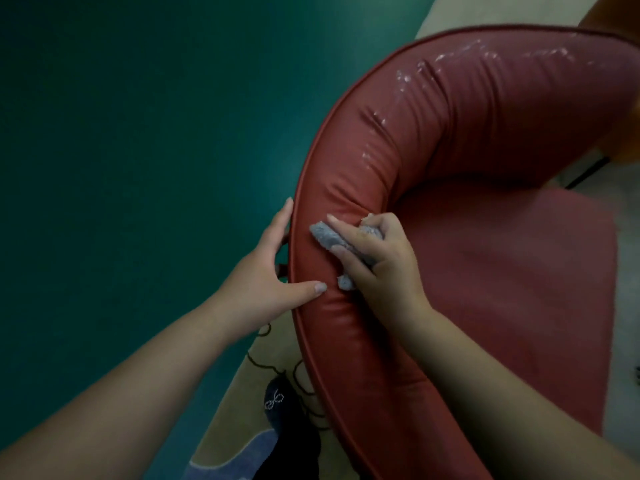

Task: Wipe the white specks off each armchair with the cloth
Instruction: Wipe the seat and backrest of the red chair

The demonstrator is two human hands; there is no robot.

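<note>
Armchair (450, 140) red, white-specked | right grip (381, 258) clutching grey cloth (327, 237) | left grip (266, 271) loose on rim

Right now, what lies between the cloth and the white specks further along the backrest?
In the head view, only bare red upholstery, creased but speck-free, separates the grey cloth in the right hand from the nearest white specks.

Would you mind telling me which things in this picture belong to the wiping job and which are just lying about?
Part of the job:
- red armchair
- grey cloth, held in the right hand
- white specks on the backrest
- left hand, resting on the chair's edge

Just lying about:
- patterned rug
- dark shoe
- green floor
</note>
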